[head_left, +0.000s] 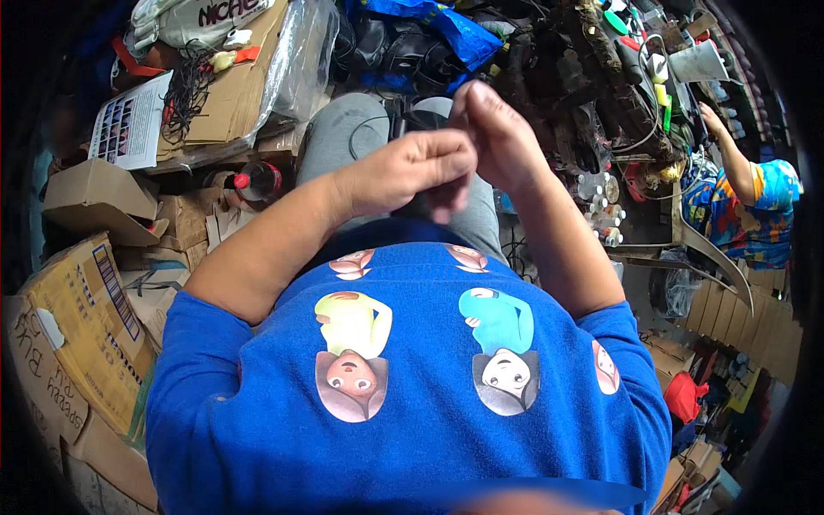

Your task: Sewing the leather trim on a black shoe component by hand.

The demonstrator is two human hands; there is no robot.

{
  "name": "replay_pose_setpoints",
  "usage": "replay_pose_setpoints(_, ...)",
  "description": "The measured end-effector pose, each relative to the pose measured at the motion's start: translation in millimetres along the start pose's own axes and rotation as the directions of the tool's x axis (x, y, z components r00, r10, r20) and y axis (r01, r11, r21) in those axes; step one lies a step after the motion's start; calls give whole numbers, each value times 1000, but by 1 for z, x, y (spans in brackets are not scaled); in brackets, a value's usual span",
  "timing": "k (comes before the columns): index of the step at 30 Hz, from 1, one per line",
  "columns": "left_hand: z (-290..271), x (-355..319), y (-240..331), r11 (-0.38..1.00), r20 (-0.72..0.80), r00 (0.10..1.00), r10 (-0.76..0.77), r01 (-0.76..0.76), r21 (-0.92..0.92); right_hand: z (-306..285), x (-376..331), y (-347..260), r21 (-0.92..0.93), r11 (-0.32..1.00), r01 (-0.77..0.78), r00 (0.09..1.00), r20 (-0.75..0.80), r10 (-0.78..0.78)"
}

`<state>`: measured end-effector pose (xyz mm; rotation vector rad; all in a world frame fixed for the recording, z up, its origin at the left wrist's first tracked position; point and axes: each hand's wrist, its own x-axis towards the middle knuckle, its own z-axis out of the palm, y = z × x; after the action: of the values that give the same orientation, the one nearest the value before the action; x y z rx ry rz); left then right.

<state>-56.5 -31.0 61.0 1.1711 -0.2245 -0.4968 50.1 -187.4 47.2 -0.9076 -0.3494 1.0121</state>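
Observation:
My left hand (421,167) is held over my lap with its fingers curled and pressed together. Part of its lower fingers is smeared by motion. Close against its fingertips is my right hand (502,133), raised with its fingers bent toward the left one. Whatever lies between the fingers of either hand is hidden or too small to make out. Beneath them are my grey trousers (339,129), and a thin dark cord (371,120) loops over the lap.
Cardboard (225,107) with a tangle of black wires (184,99) lies at left, near a red-capped bottle (257,182) and boxes (99,202). Right are a cluttered bench, a white cup (697,62), small bottles (608,215) and another person in a colourful shirt (747,215). A blue bag (463,39) lies ahead.

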Motion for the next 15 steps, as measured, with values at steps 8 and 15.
replay_pose_setpoints(8,-125,-158,18,136,-505,689,520,516,846,-109,-117,-35,-909,69,-412,893,-418,-167)
replay_pose_setpoints(15,-150,-245,40,-178,-638,410,652,901,397,-234,-249,-64,-620,-318,-717,697,-635,-334)
